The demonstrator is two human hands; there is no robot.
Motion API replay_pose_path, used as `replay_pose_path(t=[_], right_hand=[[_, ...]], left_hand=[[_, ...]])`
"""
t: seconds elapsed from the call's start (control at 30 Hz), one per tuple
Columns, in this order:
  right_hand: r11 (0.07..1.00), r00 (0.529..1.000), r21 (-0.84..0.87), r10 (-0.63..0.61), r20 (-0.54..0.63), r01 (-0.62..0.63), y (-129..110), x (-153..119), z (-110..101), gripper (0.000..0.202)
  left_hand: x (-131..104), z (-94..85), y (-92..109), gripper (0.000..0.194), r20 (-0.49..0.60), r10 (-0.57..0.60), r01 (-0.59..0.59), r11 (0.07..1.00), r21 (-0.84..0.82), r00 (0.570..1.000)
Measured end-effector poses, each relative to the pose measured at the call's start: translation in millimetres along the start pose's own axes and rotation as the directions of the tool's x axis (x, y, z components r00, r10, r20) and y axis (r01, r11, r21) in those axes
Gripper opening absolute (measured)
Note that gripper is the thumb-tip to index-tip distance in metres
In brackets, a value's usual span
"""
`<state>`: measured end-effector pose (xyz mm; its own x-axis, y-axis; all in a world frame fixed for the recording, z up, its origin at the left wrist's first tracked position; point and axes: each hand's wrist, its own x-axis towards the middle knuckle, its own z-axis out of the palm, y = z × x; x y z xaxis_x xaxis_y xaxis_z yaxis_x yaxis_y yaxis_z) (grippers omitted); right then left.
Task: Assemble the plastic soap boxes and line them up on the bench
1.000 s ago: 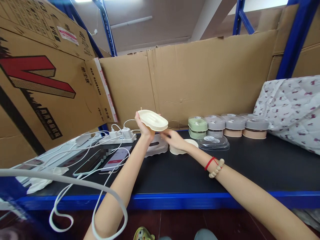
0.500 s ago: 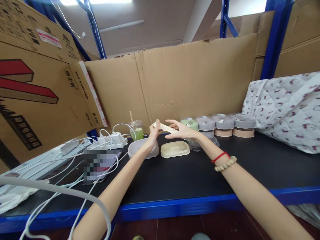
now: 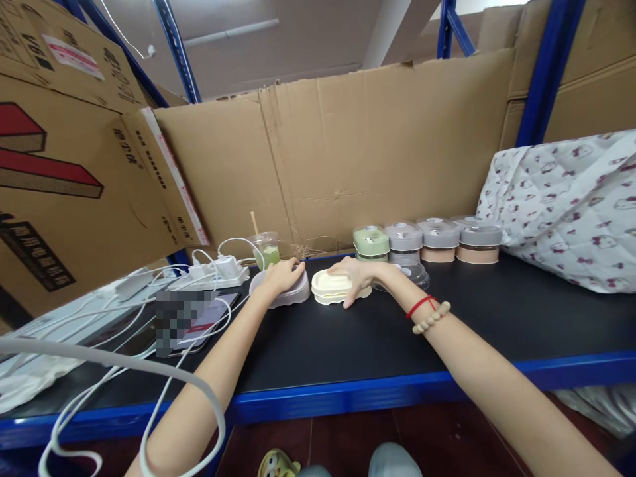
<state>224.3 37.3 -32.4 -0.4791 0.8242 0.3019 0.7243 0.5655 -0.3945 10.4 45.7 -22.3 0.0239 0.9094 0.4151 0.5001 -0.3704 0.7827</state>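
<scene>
A cream oval piece [image 3: 332,281] rests on the cream oval tray [image 3: 325,299] on the black table, and my right hand [image 3: 354,275] grips it from the right, thumb at its front side. To the left is a greyish-lilac oval container [image 3: 293,295]. My left hand [image 3: 284,274] lies over this container's top, fingers pointing right; whether it grips it is hard to tell. Just behind my right wrist stands a clear lid [image 3: 417,277], partly hidden by the wrist.
Stacked containers, green [image 3: 371,241] and grey [image 3: 438,233], line the back right. A patterned quilted bag [image 3: 571,205] is at the right. The drink cup [image 3: 268,249], power strip [image 3: 223,270], phone [image 3: 209,324] and loose white cables lie left. Cardboard [image 3: 368,152] stands behind.
Both hands have moved down. The cream piece that was held up between them now sits on the cream tray under my right hand. My left hand has let go of it and reached the lilac container.
</scene>
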Motion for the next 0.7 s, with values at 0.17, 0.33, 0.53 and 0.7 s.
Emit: replay_pose_path(t=[0.17, 0.33, 0.53, 0.7], right_hand=[[0.998, 0.994, -0.020, 0.062, -0.089, -0.064, -5, -2, -13, 0.061], [0.956, 0.819, -0.112, 0.167, -0.549, -0.270, -2, -11, -17, 0.057], [0.894, 0.787, -0.107, 0.318, -0.529, -0.434, 15, -16, -15, 0.059], [0.906, 0.787, -0.047, 0.338, -0.516, -0.421, 16, -16, -19, 0.057]], left_hand=[[-1, 3.1, 1, 0.021, 0.017, 0.039, -0.039, 0.999, 0.015, 0.999], [-9, 9.0, 9, 0.016, -0.013, 0.088, -0.088, 0.996, 0.025, 0.996], [-17, 12.7, 23, 0.016, -0.053, 0.201, -0.195, 0.975, 0.106, 0.978], [-19, 20.5, 23, 0.013, -0.032, 0.278, -0.271, 0.952, 0.143, 0.960]])
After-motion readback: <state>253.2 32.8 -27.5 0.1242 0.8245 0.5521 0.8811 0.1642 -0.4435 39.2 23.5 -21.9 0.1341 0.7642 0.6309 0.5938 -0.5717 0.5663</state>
